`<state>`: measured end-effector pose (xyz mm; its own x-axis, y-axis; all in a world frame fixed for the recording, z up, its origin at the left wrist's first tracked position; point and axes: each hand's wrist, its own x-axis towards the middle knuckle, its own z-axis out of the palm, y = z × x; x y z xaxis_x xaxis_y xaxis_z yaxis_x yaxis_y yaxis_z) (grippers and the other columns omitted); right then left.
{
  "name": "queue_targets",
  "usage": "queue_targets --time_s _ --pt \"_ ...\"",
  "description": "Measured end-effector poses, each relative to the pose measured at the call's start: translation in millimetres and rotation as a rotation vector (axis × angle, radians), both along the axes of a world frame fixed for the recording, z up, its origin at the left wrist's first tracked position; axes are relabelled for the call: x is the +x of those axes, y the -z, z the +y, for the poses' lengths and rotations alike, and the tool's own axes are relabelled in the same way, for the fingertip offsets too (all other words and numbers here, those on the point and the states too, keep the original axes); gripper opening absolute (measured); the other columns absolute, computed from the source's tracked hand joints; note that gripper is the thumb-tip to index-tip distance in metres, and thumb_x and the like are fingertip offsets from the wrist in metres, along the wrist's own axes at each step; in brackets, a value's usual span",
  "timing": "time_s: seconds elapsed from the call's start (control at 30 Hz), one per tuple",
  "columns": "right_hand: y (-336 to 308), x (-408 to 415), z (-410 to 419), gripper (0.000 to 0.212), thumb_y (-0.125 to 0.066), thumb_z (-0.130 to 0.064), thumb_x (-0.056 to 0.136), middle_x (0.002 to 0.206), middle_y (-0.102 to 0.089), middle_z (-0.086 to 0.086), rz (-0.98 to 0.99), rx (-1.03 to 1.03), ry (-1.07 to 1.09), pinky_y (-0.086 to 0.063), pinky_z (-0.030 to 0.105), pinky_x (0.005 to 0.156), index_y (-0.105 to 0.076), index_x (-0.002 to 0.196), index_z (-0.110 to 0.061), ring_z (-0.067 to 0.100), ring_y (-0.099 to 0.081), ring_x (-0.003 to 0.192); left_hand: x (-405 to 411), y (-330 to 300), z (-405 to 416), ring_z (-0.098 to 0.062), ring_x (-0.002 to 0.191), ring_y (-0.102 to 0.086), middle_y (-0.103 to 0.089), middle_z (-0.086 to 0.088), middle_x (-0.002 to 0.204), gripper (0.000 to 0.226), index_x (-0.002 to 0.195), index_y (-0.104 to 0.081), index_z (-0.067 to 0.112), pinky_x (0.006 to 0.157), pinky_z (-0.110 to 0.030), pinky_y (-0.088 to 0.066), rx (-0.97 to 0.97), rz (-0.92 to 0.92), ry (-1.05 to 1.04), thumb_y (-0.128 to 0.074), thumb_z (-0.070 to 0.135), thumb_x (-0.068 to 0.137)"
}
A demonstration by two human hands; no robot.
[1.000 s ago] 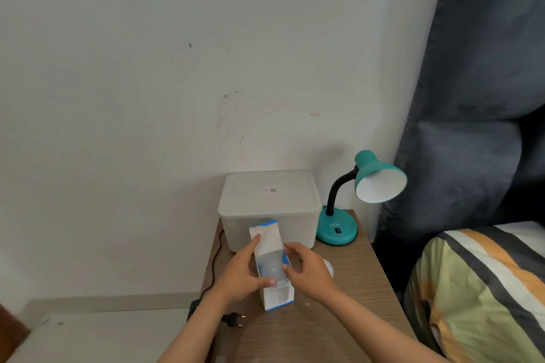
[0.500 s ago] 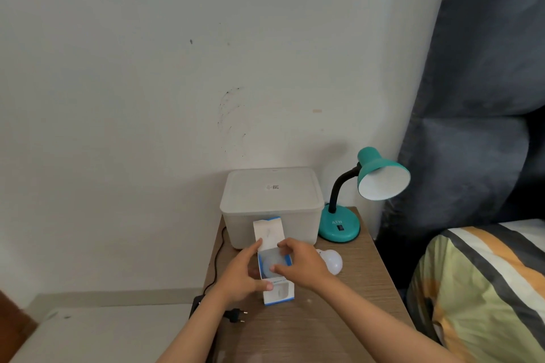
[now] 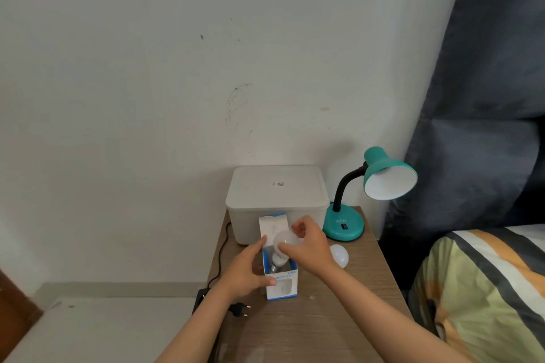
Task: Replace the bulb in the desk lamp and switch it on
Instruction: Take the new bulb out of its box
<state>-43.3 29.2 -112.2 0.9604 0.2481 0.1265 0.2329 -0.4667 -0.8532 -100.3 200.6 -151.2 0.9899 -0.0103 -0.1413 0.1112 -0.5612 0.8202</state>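
Your left hand [image 3: 246, 270] grips the side of the bulb box [image 3: 280, 275], which stands upright on the wooden bedside table [image 3: 324, 318] just in front of the white lidded storage box [image 3: 277, 200], its top flap raised. Your right hand [image 3: 306, 247] holds the new bulb [image 3: 284, 242] by its white globe — fingers curled round it — and the bulb sits half out of the bulb box, its metal base still down inside the opening.

To the right of the storage box stands the teal desk lamp [image 3: 368, 194], base on the table, shade tilted toward the dark curtain [image 3: 486, 97]; whether its socket holds anything you cannot tell. A second white bulb [image 3: 339, 255] lies on the table in front of the lamp's base, partly behind your right wrist. Left of the bulb box, a black plug [image 3: 240, 309] rests loose at the table's edge — unplugged, its cord [image 3: 221, 250] running up beside the storage box.
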Motion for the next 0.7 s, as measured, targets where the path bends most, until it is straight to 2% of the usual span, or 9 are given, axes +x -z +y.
queue_targets --time_s 0.07,0.17,0.27,0.33,0.37,0.43,0.5,0.6,0.7 --pt "-4 -1 -7 0.037 -0.072 -0.012 0.069 0.099 -0.056 -0.003 0.012 0.179 0.045 -0.049 0.023 0.076 -0.050 0.098 -0.019 0.012 -0.056 0.091 -1 1 0 -0.012 0.132 -0.038 -0.031 0.008 0.150 0.102 0.144 -0.017 0.038 0.106 -0.040 -0.041 0.013 0.008 -0.006 -0.081 0.030 0.065" --pt "-8 3 -12 0.023 -0.051 -0.001 0.084 0.108 -0.061 0.006 0.027 0.446 0.149 -0.049 0.023 0.080 -0.053 0.101 -0.017 0.017 -0.058 0.097 -1 1 -1 -0.013 0.130 -0.041 -0.033 0.010 0.149 0.102 0.143 -0.013 0.041 0.104 -0.041 -0.043 0.027 0.005 -0.012 -0.079 0.032 0.066" --pt "-9 14 -15 0.030 -0.035 -0.017 0.089 0.107 -0.065 0.016 0.225 0.566 0.215 -0.051 0.048 0.092 -0.063 0.086 -0.027 0.031 -0.061 0.099 -3 1 -6 -0.011 0.129 -0.041 -0.034 0.015 0.146 0.098 0.144 -0.012 0.040 0.103 -0.038 -0.045 0.037 -0.029 -0.018 -0.076 0.028 0.072" --pt "-11 15 -16 0.029 -0.038 -0.028 0.085 0.099 -0.068 0.014 0.265 0.466 0.187 -0.050 0.051 0.089 -0.066 0.078 -0.026 0.033 -0.061 0.095 -2 3 -9 -0.007 0.126 -0.043 -0.037 0.022 0.139 0.092 0.142 -0.015 0.042 0.100 -0.035 -0.047 0.032 -0.054 -0.010 -0.075 0.025 0.074" --pt "-14 11 -17 0.027 -0.041 -0.033 0.087 0.095 -0.067 0.008 0.236 0.365 0.159 -0.050 0.046 0.085 -0.066 0.081 -0.024 0.029 -0.061 0.093 -3 2 -10 -0.005 0.123 -0.044 -0.038 0.025 0.134 0.090 0.141 -0.017 0.042 0.098 -0.032 -0.048 0.036 -0.062 -0.007 -0.074 0.023 0.075" --pt "-18 3 -18 0.028 -0.051 -0.044 0.090 0.084 -0.062 -0.001 0.180 0.172 0.124 -0.047 0.032 0.071 -0.060 0.097 -0.019 0.018 -0.059 0.082 -3 0 -12 -0.002 0.120 -0.042 -0.039 0.026 0.124 0.086 0.140 -0.021 0.041 0.096 -0.030 -0.049 0.049 -0.078 -0.014 -0.074 0.020 0.076" --pt "-15 1 -19 0.043 -0.058 -0.052 0.083 0.071 -0.059 -0.002 0.170 0.051 0.067 -0.043 0.025 0.060 -0.049 0.115 -0.025 0.012 -0.058 0.066 -3 0 -12 -0.004 0.121 -0.042 -0.040 0.024 0.123 0.084 0.138 -0.025 0.040 0.097 -0.032 -0.049 0.059 -0.084 -0.024 -0.075 0.019 0.074" --pt "-12 -1 -19 0.060 -0.062 -0.050 0.080 0.070 -0.060 -0.002 0.162 -0.071 -0.044 -0.045 0.023 0.065 -0.039 0.132 -0.031 0.010 -0.059 0.068 -2 -1 -11 -0.007 0.124 -0.041 -0.043 0.021 0.126 0.080 0.134 -0.030 0.038 0.098 -0.035 -0.048 0.073 -0.090 -0.029 -0.077 0.022 0.071" --pt "-14 -2 -15 0.045 -0.062 -0.043 0.082 0.069 -0.060 -0.007 0.083 -0.110 -0.078 -0.051 0.027 0.072 -0.050 0.123 -0.030 0.007 -0.059 0.069 -2 -2 -10 -0.011 0.125 -0.043 -0.044 0.012 0.136 0.080 0.134 -0.032 0.035 0.099 -0.038 -0.047 0.082 -0.084 -0.041 -0.078 0.026 0.069"
